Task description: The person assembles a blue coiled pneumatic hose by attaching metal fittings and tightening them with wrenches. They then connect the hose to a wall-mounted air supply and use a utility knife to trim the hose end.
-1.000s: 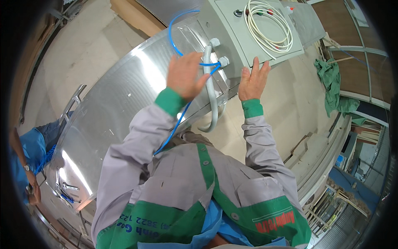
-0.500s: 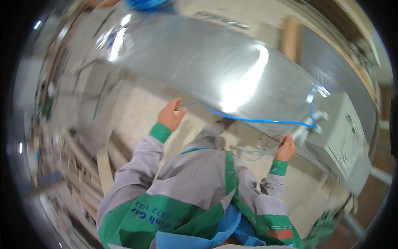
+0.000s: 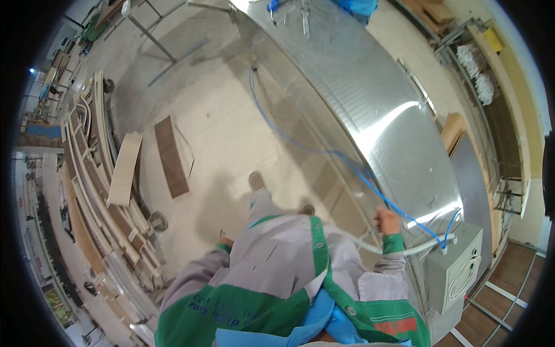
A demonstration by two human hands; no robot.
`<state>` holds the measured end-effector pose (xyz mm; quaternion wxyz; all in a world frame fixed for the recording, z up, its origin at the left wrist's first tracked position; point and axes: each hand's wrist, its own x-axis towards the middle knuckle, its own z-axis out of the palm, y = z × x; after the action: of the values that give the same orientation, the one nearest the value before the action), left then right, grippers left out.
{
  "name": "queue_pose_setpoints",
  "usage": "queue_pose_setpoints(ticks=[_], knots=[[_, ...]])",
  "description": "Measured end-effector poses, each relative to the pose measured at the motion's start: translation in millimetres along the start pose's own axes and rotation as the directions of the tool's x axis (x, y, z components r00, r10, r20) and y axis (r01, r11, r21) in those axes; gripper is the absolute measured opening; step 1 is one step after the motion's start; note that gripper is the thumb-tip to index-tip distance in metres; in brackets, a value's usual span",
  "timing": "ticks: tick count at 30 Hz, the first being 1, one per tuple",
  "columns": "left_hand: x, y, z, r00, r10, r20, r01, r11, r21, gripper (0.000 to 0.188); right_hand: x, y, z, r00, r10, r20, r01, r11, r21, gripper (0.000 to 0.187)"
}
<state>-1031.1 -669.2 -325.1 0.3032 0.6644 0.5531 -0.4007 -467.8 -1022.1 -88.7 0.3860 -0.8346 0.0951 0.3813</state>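
Note:
My right hand [image 3: 387,221] is at the near side of a long metal-topped table [image 3: 376,87], its fingers curled in with nothing seen in them. Just beyond it a blue air hose [image 3: 370,182] runs along the table edge, apart from the fingers. A pale grey hose [image 3: 419,248] passes behind my right wrist toward a grey control box [image 3: 457,266] at the table's right end. My left hand [image 3: 226,241] hangs low by my left side, mostly covered by the sleeve, so its fingers are hidden.
Long wooden strips [image 3: 87,179] lie stacked on a wheeled rack at the left. A brown board [image 3: 171,159] rests on the floor beside it. A blue-handled tool [image 3: 273,6] lies at the table's far end, near a person in blue [image 3: 361,7]. Shelving stands at the far right.
The view has swung, showing more floor and racks at left. My left hand has dropped from near the table and blue hose to my side. My right hand remains by the table edge.

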Motion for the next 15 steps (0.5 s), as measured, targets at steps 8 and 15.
queue_pose_setpoints(ticks=[8, 15], knots=[[65.5, 30.9, -145.6, 0.939, 0.311, -0.147, -0.339, 0.909, -0.241, 0.050, -4.9, -198.3, 250.7, 0.749, -0.527, 0.402, 0.660, 0.537, -0.526, 0.036], [128.8, -23.7, -295.2, 0.962, -0.038, -0.271, -0.138, 0.789, -0.599, 0.039, -14.1, -317.3, 341.4, 0.714, -0.646, 0.270, 0.699, 0.630, -0.340, 0.036]])
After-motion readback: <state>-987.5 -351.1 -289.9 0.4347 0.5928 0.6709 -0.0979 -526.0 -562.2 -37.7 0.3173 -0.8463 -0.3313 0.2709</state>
